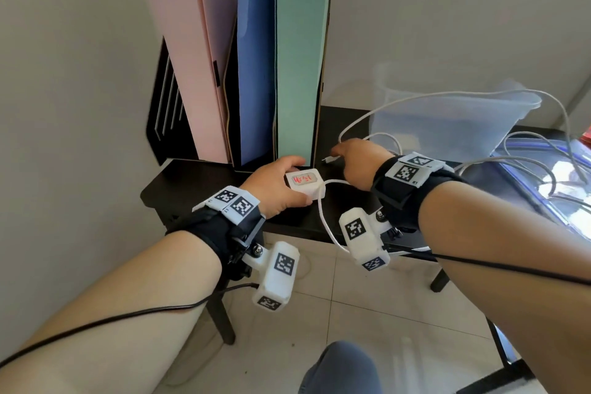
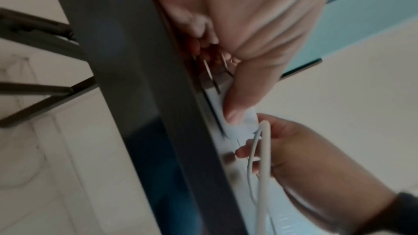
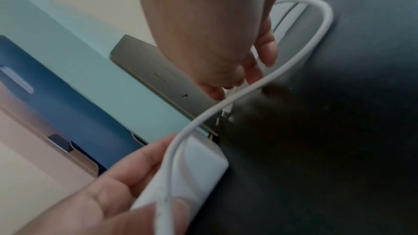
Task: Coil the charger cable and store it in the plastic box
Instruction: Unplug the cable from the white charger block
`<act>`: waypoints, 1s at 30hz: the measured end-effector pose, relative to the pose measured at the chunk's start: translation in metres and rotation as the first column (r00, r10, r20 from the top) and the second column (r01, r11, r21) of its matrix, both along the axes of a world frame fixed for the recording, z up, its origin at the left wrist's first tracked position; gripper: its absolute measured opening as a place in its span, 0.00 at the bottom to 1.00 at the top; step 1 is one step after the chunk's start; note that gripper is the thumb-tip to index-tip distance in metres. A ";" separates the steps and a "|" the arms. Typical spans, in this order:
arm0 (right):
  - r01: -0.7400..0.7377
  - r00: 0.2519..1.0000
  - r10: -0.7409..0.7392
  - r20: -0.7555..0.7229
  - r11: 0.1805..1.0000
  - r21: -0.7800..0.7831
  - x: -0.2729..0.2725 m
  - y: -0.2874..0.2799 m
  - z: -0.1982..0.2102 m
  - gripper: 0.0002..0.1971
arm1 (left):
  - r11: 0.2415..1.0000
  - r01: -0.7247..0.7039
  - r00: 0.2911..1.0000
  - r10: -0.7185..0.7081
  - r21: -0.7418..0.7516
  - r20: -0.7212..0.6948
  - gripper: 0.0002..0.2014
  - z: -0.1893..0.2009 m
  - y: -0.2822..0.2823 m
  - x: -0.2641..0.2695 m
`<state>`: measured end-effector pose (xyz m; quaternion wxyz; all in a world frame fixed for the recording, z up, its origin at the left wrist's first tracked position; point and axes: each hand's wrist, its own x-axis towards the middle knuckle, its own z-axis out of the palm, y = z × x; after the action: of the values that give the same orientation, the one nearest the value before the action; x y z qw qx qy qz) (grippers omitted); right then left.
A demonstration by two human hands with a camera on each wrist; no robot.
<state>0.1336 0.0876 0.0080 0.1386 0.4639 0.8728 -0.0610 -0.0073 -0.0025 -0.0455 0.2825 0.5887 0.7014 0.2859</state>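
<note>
My left hand [image 1: 281,185] grips the white charger block [image 1: 305,185], which has a red-marked label, at the front of the black table [image 1: 198,179]. From below, the thumb [image 2: 235,106] presses its side and the metal prongs [image 2: 212,78] point towards the palm. The white cable [image 1: 323,217] leaves the block, dips below the table edge, and loops loosely over the translucent plastic box [image 1: 447,125] at the back right. My right hand [image 1: 340,158] pinches the cable just behind its small connector [image 3: 226,113], which lies on the table by the green folder.
A black file rack [image 1: 166,112] with pink, blue and green folders [image 1: 300,57] stands against the wall right behind both hands. A clear lid with a blue rim [image 1: 543,169] lies at the right under cable loops. Tiled floor [image 1: 367,297] lies below the table edge.
</note>
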 end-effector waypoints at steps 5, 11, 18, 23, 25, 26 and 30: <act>-0.006 0.999 0.007 -0.048 1.000 0.019 0.001 0.005 -0.012 0.21 | 0.997 -0.043 0.995 0.037 0.066 0.094 0.34 -0.005 -0.003 -0.002; 0.011 0.990 -0.018 -0.138 0.999 -0.046 0.013 0.001 -0.007 0.15 | 0.989 -0.068 0.972 0.036 0.130 0.232 0.29 -0.007 -0.005 -0.008; -0.047 0.875 0.042 -0.482 0.999 0.001 0.030 -0.005 -0.013 0.06 | 0.971 -0.146 0.872 0.037 0.189 0.488 0.29 -0.013 -0.004 -0.014; -0.121 0.918 0.061 -0.392 0.984 -0.128 0.034 -0.011 -0.019 0.19 | 0.971 -0.125 0.883 0.017 0.201 0.469 0.29 -0.014 -0.004 -0.013; -0.136 0.921 0.079 -0.382 0.983 -0.125 0.033 -0.011 -0.020 0.18 | 0.971 -0.126 0.885 0.018 0.201 0.466 0.29 -0.015 -0.005 -0.012; -0.137 0.923 0.092 -0.373 0.986 -0.095 0.031 -0.011 -0.020 0.17 | 0.972 -0.126 0.887 0.020 0.201 0.462 0.29 -0.014 -0.005 -0.012; -0.073 0.920 0.049 -0.389 0.996 -0.045 0.027 -0.014 -0.024 0.18 | 0.970 -0.131 0.893 0.026 0.205 0.450 0.29 -0.014 -0.005 -0.011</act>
<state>0.1602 0.0739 -0.0159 -0.0213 0.4110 0.8948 -0.1729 -0.0188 -0.0079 -0.0597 0.3530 0.5077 0.6038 0.5030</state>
